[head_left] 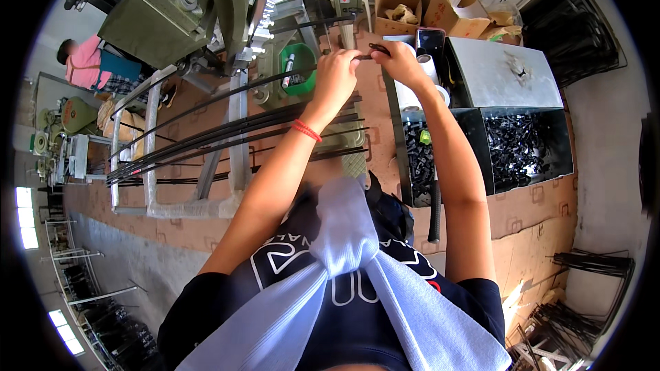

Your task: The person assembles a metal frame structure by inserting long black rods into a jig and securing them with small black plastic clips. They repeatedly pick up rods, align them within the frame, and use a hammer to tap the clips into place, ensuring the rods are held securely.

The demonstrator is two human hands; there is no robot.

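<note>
My left hand [337,77], with a red band at the wrist, is closed round a thin black rod [363,57] near its right end. The rest of that rod stretches away to the left past a metal frame. Close beside it, my right hand [404,67] pinches a small dark part [378,48] at the rod's end. Whether the part is fitted on the rod or only touching it, I cannot tell. Below my left forearm's level, several more black rods [220,139] lie side by side across the frame.
A green machine [172,20] stands at upper left, with a green bin [300,69] beside it. To the right, a metal box [526,106] holds many small black parts, with a phone [431,40] near its top. Cardboard boxes [457,14] stand behind. Another person [96,65] is at far left.
</note>
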